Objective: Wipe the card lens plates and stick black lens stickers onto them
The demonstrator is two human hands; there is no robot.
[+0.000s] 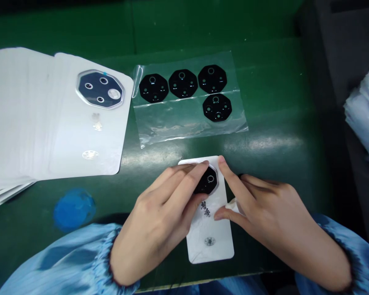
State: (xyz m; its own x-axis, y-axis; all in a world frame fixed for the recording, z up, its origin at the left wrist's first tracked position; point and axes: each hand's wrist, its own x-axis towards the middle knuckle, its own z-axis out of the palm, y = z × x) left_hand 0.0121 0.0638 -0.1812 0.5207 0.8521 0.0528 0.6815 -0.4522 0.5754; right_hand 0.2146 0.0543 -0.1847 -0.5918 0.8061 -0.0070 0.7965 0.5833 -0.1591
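Observation:
A white phone back cover (217,233) with dark lettering and a round emblem lies on the table in front of me. At its top is a black octagonal camera lens plate (209,180), partly hidden by my fingers. My left hand (166,205) grips this plate, fingertips at its upper edge and thumb at its lower edge. Along the cover's right side, my right hand (258,200) touches the top corner with its index finger and has its thumb on the cover's surface. A small white wad (235,205), perhaps cloth or paper, shows in the curled right hand.
Fanned white phone back covers (58,131) lie at the left. Several black lens plates (183,84) rest on a clear plastic sheet (172,123) behind my hands. A blue round patch (74,209) is on the green table (273,102). Plastic-wrapped items (367,110) are at the right.

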